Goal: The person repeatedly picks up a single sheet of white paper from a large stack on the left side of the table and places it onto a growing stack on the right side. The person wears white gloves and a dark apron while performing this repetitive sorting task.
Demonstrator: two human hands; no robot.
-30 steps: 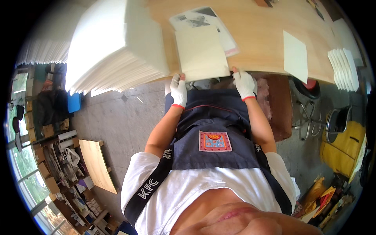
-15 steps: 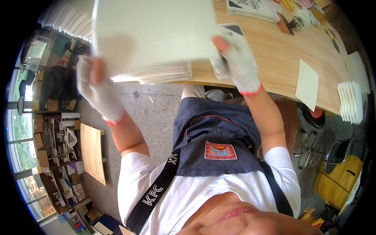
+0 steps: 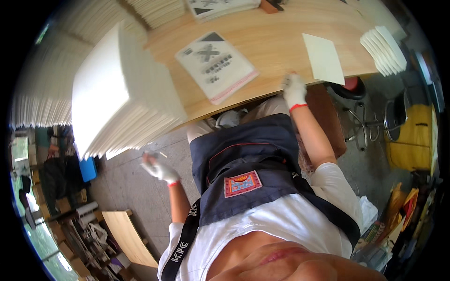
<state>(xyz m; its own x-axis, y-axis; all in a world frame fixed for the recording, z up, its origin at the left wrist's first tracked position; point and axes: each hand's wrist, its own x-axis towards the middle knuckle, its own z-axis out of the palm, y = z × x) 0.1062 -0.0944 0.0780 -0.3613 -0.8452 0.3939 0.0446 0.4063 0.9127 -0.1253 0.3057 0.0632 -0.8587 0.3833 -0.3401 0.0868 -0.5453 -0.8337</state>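
Observation:
My left hand [image 3: 160,170], in a white glove with a red cuff and bare fingertips, hangs with fingers apart just below the tall stack of white sheets [image 3: 101,86]. It holds nothing, though its fingertips are blurred. The stack has one broad white face on top and layered edges along its side. My right hand [image 3: 294,90], gloved alike, is at the table's front edge with its fingers curled in and nothing seen in them. Between the hands lies a white printed bag [image 3: 215,65] with a dark corner and a pink strip. Right of my right hand rests a single pale sheet [image 3: 323,58].
More white stacks [image 3: 44,100] crowd the far left. Another printed pile [image 3: 220,7] sits at the back of the wooden table [image 3: 276,42]. Folded white pieces [image 3: 382,51] stand at its right end. A swivel chair [image 3: 365,119] and a wooden board [image 3: 129,236] are on the floor.
The white sheet held between both hands has been let go. My left hand has dropped toward me, below the stack; my right has drawn back to the table edge. The view has turned.

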